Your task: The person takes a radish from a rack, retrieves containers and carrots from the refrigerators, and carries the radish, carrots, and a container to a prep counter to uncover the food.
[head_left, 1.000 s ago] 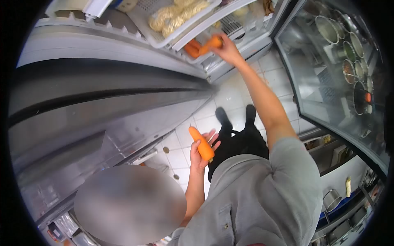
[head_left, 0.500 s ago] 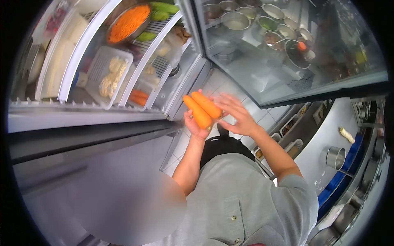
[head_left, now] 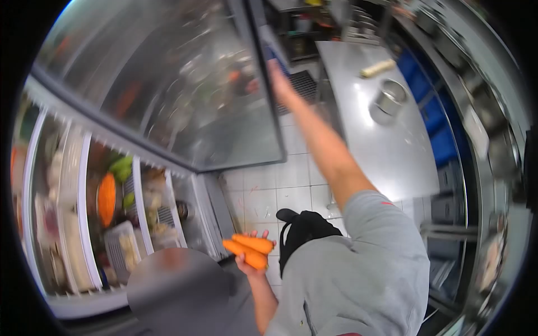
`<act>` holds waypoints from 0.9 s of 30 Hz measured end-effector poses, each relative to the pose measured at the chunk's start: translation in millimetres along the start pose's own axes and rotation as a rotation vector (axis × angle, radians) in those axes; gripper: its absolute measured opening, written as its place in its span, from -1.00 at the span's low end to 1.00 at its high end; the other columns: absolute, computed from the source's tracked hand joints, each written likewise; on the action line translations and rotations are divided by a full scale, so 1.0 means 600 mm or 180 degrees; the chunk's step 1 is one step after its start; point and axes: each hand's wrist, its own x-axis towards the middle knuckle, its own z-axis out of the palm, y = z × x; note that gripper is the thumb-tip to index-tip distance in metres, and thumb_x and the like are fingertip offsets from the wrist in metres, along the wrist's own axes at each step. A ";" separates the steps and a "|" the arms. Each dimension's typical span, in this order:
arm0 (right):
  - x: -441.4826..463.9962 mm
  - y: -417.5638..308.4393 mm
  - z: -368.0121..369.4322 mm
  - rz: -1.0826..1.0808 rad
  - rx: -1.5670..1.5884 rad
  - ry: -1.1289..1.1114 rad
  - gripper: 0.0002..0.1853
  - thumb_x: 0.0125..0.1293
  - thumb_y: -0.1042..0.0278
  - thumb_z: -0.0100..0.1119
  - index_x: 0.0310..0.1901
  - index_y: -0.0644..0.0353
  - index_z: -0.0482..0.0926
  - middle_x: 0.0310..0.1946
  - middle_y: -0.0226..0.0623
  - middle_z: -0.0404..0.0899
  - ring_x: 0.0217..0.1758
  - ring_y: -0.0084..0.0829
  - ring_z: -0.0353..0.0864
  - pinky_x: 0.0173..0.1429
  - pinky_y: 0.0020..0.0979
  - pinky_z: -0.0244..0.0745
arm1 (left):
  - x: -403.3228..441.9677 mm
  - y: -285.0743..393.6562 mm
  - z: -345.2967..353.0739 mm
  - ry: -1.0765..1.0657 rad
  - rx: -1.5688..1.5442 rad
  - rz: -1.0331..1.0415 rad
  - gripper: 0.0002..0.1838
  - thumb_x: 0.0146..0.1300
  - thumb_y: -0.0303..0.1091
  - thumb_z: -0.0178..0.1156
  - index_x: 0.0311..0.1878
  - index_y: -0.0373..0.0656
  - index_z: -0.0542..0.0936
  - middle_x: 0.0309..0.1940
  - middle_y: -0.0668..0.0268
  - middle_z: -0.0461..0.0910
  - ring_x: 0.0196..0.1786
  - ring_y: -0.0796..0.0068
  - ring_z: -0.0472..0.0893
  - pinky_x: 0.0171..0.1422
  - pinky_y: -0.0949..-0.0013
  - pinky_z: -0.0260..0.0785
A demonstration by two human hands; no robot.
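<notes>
Commercial kitchen — steel worktable (head_left: 386, 140), glass-door fridge (head_left: 168, 84), tiled floor (head_left: 291, 168).

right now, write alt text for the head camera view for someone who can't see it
A person's left hand holds two carrots while their right hand is at the edge of an open glass door of a stocked fridge. To the right, a steel table holds a metal pot and a long, pale vegetable.

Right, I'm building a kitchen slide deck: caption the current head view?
Left hand holding two carrots, right hand at the edge of the open glass door of a fridge.
</notes>
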 end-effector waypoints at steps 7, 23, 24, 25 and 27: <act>-0.139 0.132 0.014 -0.0082 -0.1365 0.0493 -0.14 0.49 -0.40 -0.50 0.19 0.30 0.53 0.06 -0.08 0.61 0.19 -0.33 0.51 0.31 -0.33 0.35 | -0.161 -0.116 -0.063 0.0110 -0.0088 -0.0730 -0.39 0.09 -0.09 0.23 0.23 -0.02 0.37 0.03 0.18 0.50 0.20 -0.07 0.46 0.27 -0.44 0.26; -1.058 -0.007 -0.447 0.1848 -0.2783 -0.0947 -0.51 0.47 -0.11 -0.02 0.02 0.19 0.62 -0.08 -0.08 0.68 -0.08 -0.16 0.69 0.05 -0.24 0.56 | -0.108 -0.492 0.165 -0.0498 0.1049 -0.1727 -0.49 0.19 -0.17 0.22 0.19 -0.04 0.36 0.02 0.20 0.48 0.22 0.00 0.45 0.39 -0.38 0.16; -1.097 -0.030 -0.509 0.1855 -0.2796 -0.0926 -0.51 0.47 -0.11 -0.02 0.02 0.19 0.62 -0.08 -0.08 0.68 -0.08 -0.16 0.69 0.05 -0.24 0.56 | -0.100 -0.558 0.191 -0.0512 0.1037 -0.1744 -0.49 0.19 -0.17 0.22 0.19 -0.04 0.36 0.02 0.20 0.48 0.22 0.00 0.45 0.39 -0.38 0.16; -1.137 -0.049 -0.567 0.1881 -0.2692 -0.0655 -0.53 0.45 -0.09 0.01 0.01 0.18 0.62 -0.08 -0.06 0.68 -0.08 -0.13 0.69 0.05 -0.24 0.56 | -0.093 -0.618 0.221 -0.0498 0.1017 -0.1759 -0.51 0.19 -0.18 0.22 0.17 -0.03 0.37 0.00 0.20 0.48 0.24 -0.01 0.44 0.40 -0.39 0.15; -1.210 -0.079 -0.670 0.1891 -0.2515 0.0003 -0.56 0.43 -0.06 0.05 0.01 0.18 0.63 -0.09 -0.06 0.69 -0.07 -0.11 0.69 0.04 -0.23 0.57 | -0.076 -0.734 0.284 -0.0503 0.0725 -0.1935 -0.54 0.18 -0.21 0.22 0.15 -0.04 0.39 -0.02 0.19 0.49 0.27 -0.03 0.43 0.42 -0.38 0.14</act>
